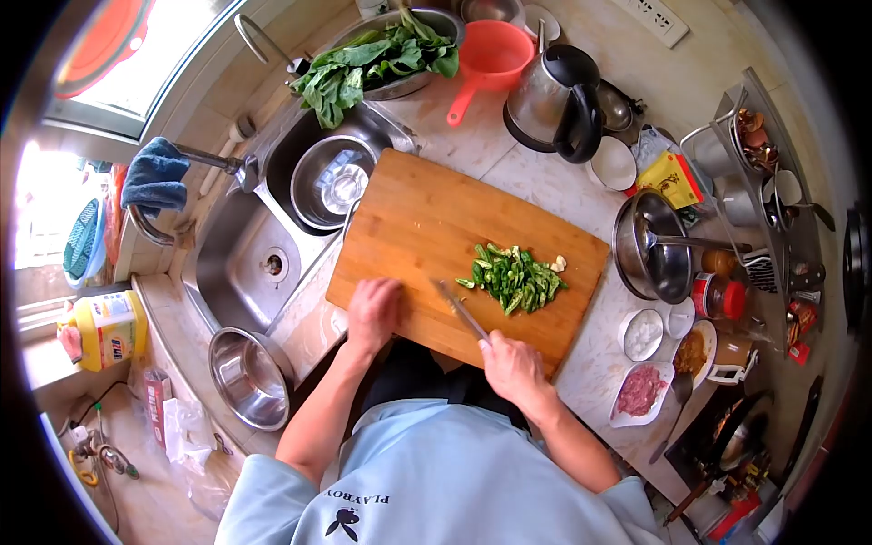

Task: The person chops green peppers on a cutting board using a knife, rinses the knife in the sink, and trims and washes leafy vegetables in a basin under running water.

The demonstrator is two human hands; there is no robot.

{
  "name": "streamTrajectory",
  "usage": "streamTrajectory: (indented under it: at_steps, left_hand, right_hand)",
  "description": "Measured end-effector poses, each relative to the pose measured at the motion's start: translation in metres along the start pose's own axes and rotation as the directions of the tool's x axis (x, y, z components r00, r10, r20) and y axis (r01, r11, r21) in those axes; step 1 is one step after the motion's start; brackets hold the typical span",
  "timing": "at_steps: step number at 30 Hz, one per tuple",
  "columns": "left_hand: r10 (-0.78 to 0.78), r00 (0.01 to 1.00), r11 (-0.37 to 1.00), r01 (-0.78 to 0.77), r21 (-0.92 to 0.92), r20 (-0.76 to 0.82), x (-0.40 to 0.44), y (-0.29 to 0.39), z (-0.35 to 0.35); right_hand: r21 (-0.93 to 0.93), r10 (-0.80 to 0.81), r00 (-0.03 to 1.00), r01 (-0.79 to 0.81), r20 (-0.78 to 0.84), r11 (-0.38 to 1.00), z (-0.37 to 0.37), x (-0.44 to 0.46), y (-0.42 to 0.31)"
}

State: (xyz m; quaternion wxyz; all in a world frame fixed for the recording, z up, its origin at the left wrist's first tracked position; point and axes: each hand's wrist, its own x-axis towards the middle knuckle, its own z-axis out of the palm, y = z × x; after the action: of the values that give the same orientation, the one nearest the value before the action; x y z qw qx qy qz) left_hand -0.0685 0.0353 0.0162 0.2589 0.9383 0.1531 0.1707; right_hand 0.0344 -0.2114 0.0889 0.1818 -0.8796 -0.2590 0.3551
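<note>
A wooden cutting board (pixel 409 204) lies on the counter, with a pile of chopped green peppers (pixel 515 280) right of its middle. Small pale pieces lie at the pile's right edge. My right hand (pixel 515 365) is wrapped round the handle of a knife (pixel 461 311), its blade angled up and left over the board, just left of and below the pile. Over the board's lower left part is my left hand (pixel 374 313), blurred, its fingers curled; whether anything is in them cannot be made out.
Left of the board is a double sink (pixel 238 241) with a metal bowl inside. Leafy greens (pixel 381 64), a red strainer (pixel 490 59) and a kettle (pixel 545 95) stand behind. Metal bowls (pixel 636 245), a dish of minced meat (pixel 641 393) and a stove (pixel 727 436) are at right.
</note>
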Motion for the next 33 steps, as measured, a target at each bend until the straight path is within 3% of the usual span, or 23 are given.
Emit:
streamTrajectory:
  at_steps: [2, 5, 16, 23, 33]
  left_hand:
    - [0.275, 0.953, 0.96, -0.266, -0.084, 0.125, 0.007, 0.004, 0.014]
    - [0.519, 0.814, 0.855, -0.495, -0.155, 0.262, 0.023, 0.018, 0.022]
    - [0.518, 0.844, 0.853, -0.498, -0.159, 0.136, 0.014, 0.012, 0.038]
    - [0.524, 0.836, 0.85, -0.502, -0.158, 0.163, 0.016, 0.012, 0.037]
    - [0.504, 0.848, 0.86, -0.472, -0.195, 0.167, 0.016, 0.013, 0.04]
  right_hand:
    - [-0.003, 0.06, 0.997, -0.06, -0.042, 0.998, -0.005, 0.003, 0.011]
    - [0.003, 0.05, 0.99, -0.05, -0.129, 0.999, -0.011, 0.0, 0.021]
    - [-0.058, -0.046, 0.994, 0.04, -0.101, 0.997, -0.009, -0.014, -0.01]
    - [-0.147, 0.023, 0.999, -0.028, -0.029, 0.989, -0.008, -0.03, -0.015]
    - [-0.042, 0.023, 1.0, -0.023, -0.003, 0.999, -0.002, 0.001, -0.008]
